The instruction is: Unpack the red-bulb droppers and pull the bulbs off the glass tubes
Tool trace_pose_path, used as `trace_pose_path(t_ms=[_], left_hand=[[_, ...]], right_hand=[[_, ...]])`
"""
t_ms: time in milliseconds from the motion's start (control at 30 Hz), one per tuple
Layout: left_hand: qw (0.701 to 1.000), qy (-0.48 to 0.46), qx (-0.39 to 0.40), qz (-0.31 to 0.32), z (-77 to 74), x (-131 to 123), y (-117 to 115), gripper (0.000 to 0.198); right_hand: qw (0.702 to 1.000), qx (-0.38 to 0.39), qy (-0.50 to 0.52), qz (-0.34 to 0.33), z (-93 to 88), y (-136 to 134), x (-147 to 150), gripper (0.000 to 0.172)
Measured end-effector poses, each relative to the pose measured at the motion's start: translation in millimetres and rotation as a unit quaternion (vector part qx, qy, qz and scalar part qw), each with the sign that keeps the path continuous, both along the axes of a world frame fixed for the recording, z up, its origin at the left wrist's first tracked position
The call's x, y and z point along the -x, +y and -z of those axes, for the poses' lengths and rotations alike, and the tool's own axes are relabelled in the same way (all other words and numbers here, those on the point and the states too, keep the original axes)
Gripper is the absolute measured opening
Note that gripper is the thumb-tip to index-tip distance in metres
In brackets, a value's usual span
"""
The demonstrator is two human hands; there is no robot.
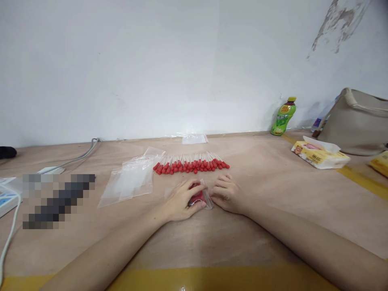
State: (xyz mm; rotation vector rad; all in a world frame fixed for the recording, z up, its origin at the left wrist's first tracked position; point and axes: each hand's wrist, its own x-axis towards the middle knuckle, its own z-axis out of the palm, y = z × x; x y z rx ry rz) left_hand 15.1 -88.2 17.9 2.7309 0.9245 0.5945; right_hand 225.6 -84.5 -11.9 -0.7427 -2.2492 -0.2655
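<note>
Left hand (182, 202): thumb and fingers curved around clear plastic bag (197, 198), red showing through, mid-bench (182, 250). Right hand (226, 193): half-curled at bag's right end; pinch cannot be told. Step, judged: working that end; slick film calls for light fingertips. Beyond: row of slender pale sticks (190, 165), rounded red tips. Leftward: flat transparent bags (133, 180). Back edge: white packet (194, 139).

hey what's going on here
A person's left hand is over a small see-through bag with red things inside, while the right hand is at its right edge. Just beyond, red-tipped sticks lie in a row. More flat plastic bags lie to their left.
</note>
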Motion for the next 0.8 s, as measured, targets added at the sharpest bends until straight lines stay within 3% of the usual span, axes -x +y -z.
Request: trace_pose_path(t_ms=[567,800], left_hand=[[1.0,0.02,-0.009,0.005,-1.5,1.0,0.2,0.044],[0.998,0.056,-0.02,0.011,-5.1,0.2,-0.2,0.04]], right_hand=[[0.998,-0.045,-0.036,0.009,-4.5,-1.5,-0.6,0.015],[0.997,-0.043,-0.049,-0.032,-2.8,0.7,-2.0,0.009]])
